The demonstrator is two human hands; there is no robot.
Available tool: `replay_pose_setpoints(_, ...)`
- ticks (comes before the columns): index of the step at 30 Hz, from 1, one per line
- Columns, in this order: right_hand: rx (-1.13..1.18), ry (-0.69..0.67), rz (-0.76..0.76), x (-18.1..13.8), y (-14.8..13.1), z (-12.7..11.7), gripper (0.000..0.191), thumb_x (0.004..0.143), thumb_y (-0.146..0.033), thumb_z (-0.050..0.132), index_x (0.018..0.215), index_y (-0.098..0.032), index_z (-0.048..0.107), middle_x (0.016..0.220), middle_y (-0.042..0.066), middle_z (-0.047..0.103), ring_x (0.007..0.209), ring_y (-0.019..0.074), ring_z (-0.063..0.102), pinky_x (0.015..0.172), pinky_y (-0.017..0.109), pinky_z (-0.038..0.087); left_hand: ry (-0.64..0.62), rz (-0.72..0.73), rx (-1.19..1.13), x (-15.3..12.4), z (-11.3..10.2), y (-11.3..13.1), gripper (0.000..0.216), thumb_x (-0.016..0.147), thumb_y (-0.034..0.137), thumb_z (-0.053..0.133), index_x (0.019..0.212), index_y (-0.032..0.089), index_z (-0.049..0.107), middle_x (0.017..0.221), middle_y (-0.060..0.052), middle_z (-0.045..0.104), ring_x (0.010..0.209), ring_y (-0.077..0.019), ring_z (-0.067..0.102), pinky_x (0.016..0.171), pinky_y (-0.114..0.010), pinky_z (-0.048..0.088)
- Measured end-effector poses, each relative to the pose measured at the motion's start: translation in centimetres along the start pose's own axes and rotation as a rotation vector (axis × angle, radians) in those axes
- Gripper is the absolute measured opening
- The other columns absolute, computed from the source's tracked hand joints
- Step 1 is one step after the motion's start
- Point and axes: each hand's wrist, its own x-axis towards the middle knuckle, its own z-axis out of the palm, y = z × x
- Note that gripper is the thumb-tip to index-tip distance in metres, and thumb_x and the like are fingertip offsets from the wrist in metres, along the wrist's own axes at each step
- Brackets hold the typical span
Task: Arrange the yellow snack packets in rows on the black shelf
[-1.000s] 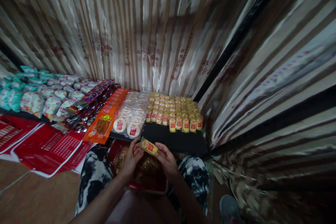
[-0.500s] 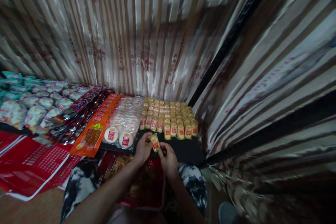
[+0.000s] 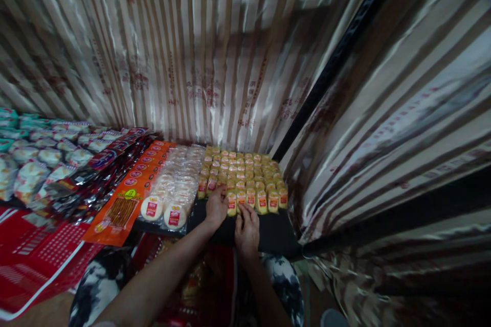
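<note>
L hand [image 3: 217, 208] & R hand [image 3: 247, 229] are apart, both at the front-row yellow snack pkts [image 3: 231, 203]; can't tell if either's gripping. Best go lightly, squaring each w/ its nbrs.

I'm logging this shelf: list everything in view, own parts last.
Yellow packets: dozens, yellow, shelf's right end
Round packs: many, white, left of those
Orange packet: one visible, orange, further left
Shiny packets: several, mostly dark, next left
Bags: many, white or teal, far left
Shelf: one, black, under the goods
Baskets: two or more, red, lower left, between legs
Sheeting: count unclear, striped brown, behind and right
Bars: several, black, right and top
Shoe: one visible, grey, bottom right
Legs: two, black-white trousers, bottom
Left hand: one, bare, at front yellow packets
Right hand: one, bare, same row
</note>
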Motion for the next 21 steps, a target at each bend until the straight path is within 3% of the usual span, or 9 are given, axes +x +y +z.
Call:
replay_pose_setpoints(14, -0.053, -0.004, -0.02, -0.6, -0.3, 0.3, 0.038, 0.084, -0.018, 0.037, 0.117, -0.021, 0.055, 0.116, 0.011, 0.051, 0.107, 0.0235, 0.047, 0.089, 0.041, 0.043, 0.098, 0.066, 0.126, 1.0, 0.0, 0.6, 0.025, 0.074, 0.007, 0.048, 0.096, 0.015, 0.056, 0.091, -0.006, 0.059, 0.082, -0.0148, 0.056, 0.077, -0.026, 0.044)
replay_pose_setpoints(21, -0.103, -0.037, -0.033, -0.7, -0.4, 0.4, 0.041, 0.082, -0.017, 0.038, 0.12, -0.021, 0.053, 0.119, 0.011, 0.049, 0.104, 0.0232, 0.047, 0.088, 0.041, 0.043, 0.133, 0.065, 0.095, -0.1, 0.7, 0.0, 0.029, 0.077, 0.011, 0.048, 0.106, 0.015, 0.05, 0.094, -0.005, 0.056, 0.079, -0.0132, 0.055, 0.076, -0.026, 0.045)
